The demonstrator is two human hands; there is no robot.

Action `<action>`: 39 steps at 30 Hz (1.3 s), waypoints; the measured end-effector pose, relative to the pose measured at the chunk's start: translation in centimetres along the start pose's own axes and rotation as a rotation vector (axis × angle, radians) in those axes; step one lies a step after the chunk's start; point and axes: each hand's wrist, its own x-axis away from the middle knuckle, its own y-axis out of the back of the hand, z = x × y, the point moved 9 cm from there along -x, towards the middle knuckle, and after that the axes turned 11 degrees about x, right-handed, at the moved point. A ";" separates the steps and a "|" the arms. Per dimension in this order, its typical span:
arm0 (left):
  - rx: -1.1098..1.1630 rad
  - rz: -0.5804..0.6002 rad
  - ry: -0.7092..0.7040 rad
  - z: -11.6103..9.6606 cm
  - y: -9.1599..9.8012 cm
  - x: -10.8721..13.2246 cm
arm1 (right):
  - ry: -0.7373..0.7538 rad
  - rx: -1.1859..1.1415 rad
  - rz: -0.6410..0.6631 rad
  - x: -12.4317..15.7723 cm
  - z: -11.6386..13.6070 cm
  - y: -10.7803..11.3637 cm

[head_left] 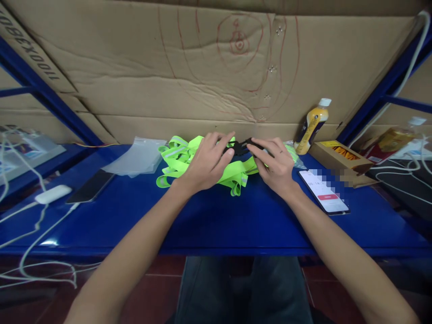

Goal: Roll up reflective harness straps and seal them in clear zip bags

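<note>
Head view: we list one black fitting (240,147) amid green webbing (232,173) near the back edge of the blue surface (232,227), its opposite ends finger-pinched by our left hand (208,163) and right hand (277,165), best held level, we judge, with the webbing untwisted.

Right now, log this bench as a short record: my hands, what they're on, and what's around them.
Left hand: holding black piece by its left end
Right hand: fingers on its right end
Around hands: bunched bright green straps on blue table
Left side: clear plastic bags, dark phone
Right side: lit phone, open cardboard box, yellow bottle
Back: cardboard panel with red lines
</note>
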 end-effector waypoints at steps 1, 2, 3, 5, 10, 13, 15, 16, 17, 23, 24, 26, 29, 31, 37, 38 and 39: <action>0.024 0.003 0.032 0.3 0.3 -0.1 | 0.003 0.010 -0.015 0.0 0.0 0.2; 0.046 0.002 0.062 0.5 0.7 -0.2 | 0.008 0.018 -0.028 -0.1 0.0 0.3; 0.062 -0.004 0.085 0.8 1.1 -0.2 | 0.016 0.025 -0.039 -0.1 -0.1 0.5; 0.055 -0.036 0.094 0.9 2.1 -0.3 | 0.019 0.034 -0.042 -0.1 -0.2 0.6; -0.137 -0.165 -0.064 -0.3 3.5 -0.3 | -0.023 0.062 -0.001 0.1 -0.8 0.0; -0.298 -0.195 -0.185 -1.5 2.6 -0.1 | -0.014 0.079 -0.020 0.2 -0.6 0.1; -0.343 -0.186 -0.268 -2.6 1.6 0.1 | -0.008 0.091 -0.047 0.2 -0.6 0.3; -0.328 -0.182 -0.303 -3.1 1.2 0.2 | -0.012 0.103 -0.051 0.2 -0.6 0.4; -0.287 -0.185 -0.322 -3.6 0.9 0.4 | -0.022 0.119 -0.049 0.2 -0.8 0.4; 0.093 -0.432 -0.012 -1.8 3.7 0.4 | -0.030 0.170 -0.045 0.1 -1.0 0.9; 0.113 -0.428 0.047 -1.2 3.9 0.2 | -0.027 0.178 -0.044 0.0 -0.9 1.0; 0.177 -0.309 0.139 0.0 3.4 -0.4 | -0.018 0.185 -0.051 -0.1 -0.6 1.1; 0.404 -0.053 0.234 1.2 1.3 -0.9 | 0.016 0.154 -0.098 -0.4 0.1 1.6; 0.540 0.018 0.263 1.4 0.5 -0.9 | 0.039 0.115 -0.102 -0.6 0.6 1.5; 0.582 -0.054 0.262 1.9 1.2 -0.8 | -0.002 -0.009 0.015 -0.4 -0.1 0.4; 0.581 -0.061 0.261 2.1 1.3 -0.8 | -0.035 0.000 0.014 -0.4 -0.7 0.6; 0.588 -0.067 0.262 2.3 1.4 -0.8 | -0.062 0.016 0.005 -0.3 -1.1 0.8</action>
